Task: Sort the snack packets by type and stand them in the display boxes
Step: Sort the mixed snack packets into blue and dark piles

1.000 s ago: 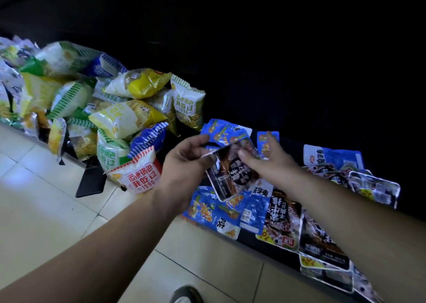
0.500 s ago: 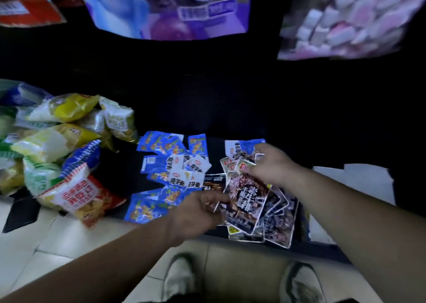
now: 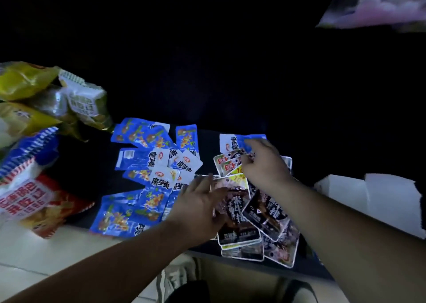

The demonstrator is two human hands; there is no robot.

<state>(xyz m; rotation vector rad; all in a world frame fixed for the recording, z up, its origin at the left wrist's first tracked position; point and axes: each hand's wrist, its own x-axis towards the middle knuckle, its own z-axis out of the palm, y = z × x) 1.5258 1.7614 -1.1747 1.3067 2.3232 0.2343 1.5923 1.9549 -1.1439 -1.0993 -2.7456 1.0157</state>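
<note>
A fanned pile of dark snack packets (image 3: 258,213) lies on the black surface (image 3: 92,164), right of centre. My left hand (image 3: 202,208) rests on the pile's left side with its fingers stretched out and blurred. My right hand (image 3: 265,164) is at the far end of the pile, its fingertips curled on the top edges of the dark packets there. Several small blue packets (image 3: 147,176) lie spread out to the left of the pile. One more blue-and-white packet (image 3: 232,142) lies just beyond my right hand.
Big yellow, blue and red crisp bags (image 3: 34,164) are heaped at the left. A white cardboard box (image 3: 368,199) stands at the right. A pink bag (image 3: 380,5) hangs at the top right. My shoes (image 3: 179,279) are on the pale tiled floor below.
The view has swung right and down. Both hands brought a dark packet onto the dark pile; my left hand went from pinching it to lying flat, and my right hand stays at the pile's far end.
</note>
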